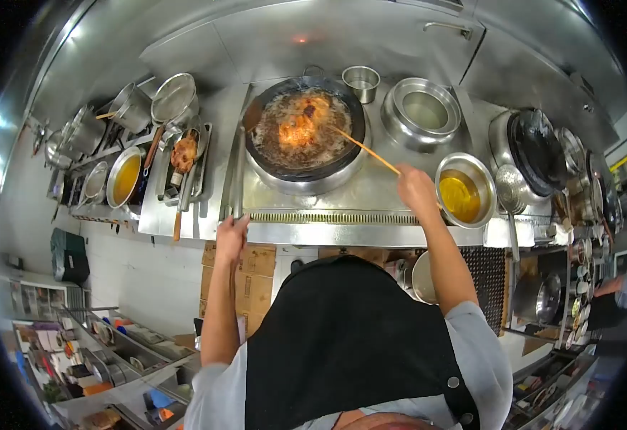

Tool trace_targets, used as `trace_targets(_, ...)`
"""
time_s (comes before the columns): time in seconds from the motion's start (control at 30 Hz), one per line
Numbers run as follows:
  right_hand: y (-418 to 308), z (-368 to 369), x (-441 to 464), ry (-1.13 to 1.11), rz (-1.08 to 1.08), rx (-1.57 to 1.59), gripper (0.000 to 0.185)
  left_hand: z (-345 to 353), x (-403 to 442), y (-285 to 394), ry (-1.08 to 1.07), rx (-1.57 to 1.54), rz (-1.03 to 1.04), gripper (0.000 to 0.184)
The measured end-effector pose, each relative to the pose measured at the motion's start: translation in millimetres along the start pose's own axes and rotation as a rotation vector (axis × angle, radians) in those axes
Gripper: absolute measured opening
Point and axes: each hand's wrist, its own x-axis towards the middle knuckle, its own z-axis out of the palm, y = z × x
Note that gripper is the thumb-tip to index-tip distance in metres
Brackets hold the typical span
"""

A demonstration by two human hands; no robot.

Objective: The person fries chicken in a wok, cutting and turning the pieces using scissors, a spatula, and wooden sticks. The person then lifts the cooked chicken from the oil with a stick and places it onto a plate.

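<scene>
The right hand (417, 192) is gripping a stick (370, 153), the left hand (232, 238) a metal handle (239, 172), at the twelve-o'clock wok (302, 174); slow movement would be limiting splashes.

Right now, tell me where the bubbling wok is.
In the head view, the wok sits ahead on the stove, left of the wide steel pot; the stick in the right hand reaches into it.
</scene>
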Motion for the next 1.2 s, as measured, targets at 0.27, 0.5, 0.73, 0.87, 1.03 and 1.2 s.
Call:
trace_targets(0.27,-58,30,73,-0.087,0.020,-0.094,0.029,1,64,0,-0.152,0.113,-0.022,0.030)
trace_targets(0.5,-102,68,83,-0.145,0.059,-0.211,0.028,-39,44,19,-0.305,0.144,-0.052,0.027)
trace_targets(0.73,-163,77,72,-0.027,0.103,-0.158,0.027,-95,38,31,-0.339,0.049,-0.149,0.021)
trace_targets(0.87,-161,87,75,0.030,-0.004,-0.213,0.028,-112,41,38,-0.307,0.033,-0.167,0.022)
trace_targets(1.03,-157,48,65,-0.017,0.023,-0.269,0.030,-112,52,32,-0.275,-0.060,-0.148,0.027)
trace_targets(1.2,-141,-14,73,0.005,0.139,-0.300,0.028,-103,64,29,-0.221,-0.155,-0.148,0.032)
